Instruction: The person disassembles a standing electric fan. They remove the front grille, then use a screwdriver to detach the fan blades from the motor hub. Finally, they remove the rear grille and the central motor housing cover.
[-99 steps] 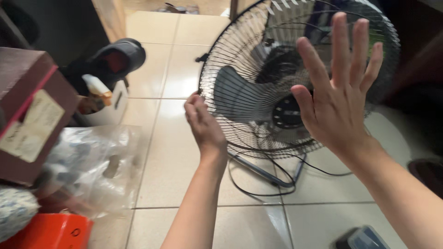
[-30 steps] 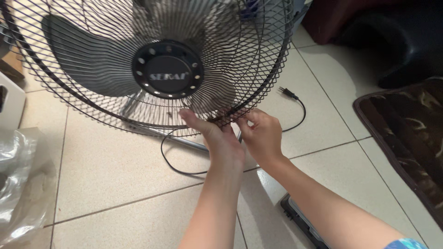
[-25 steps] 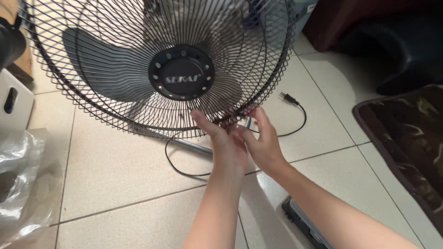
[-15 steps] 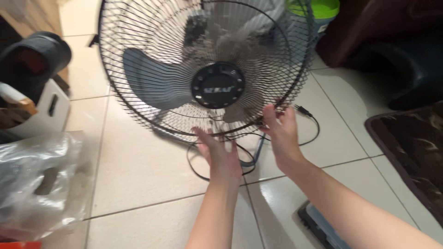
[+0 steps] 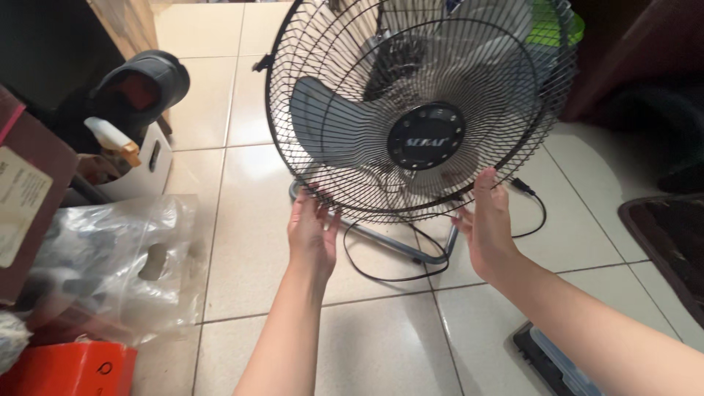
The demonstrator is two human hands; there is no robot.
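Observation:
A floor fan with a black wire grille and grey blades stands on the tiled floor, a round black hub at its centre. My left hand is at the lower left rim of the grille, fingers spread and touching the wires. At the lower right rim my right hand rests with its palm facing inward, fingers apart. Neither hand holds anything. The fan's black cord loops on the floor under the metal stand, with its plug behind my right hand.
A clear plastic bag and an orange box lie at the left. A white caddy holding a spray bottle stands behind them beside a dark shoe. A dark mat lies at the right, a flat dark case near my right arm.
My hands have moved apart from the bottom middle of the grille to its lower left and lower right rim. The view has shifted left and back.

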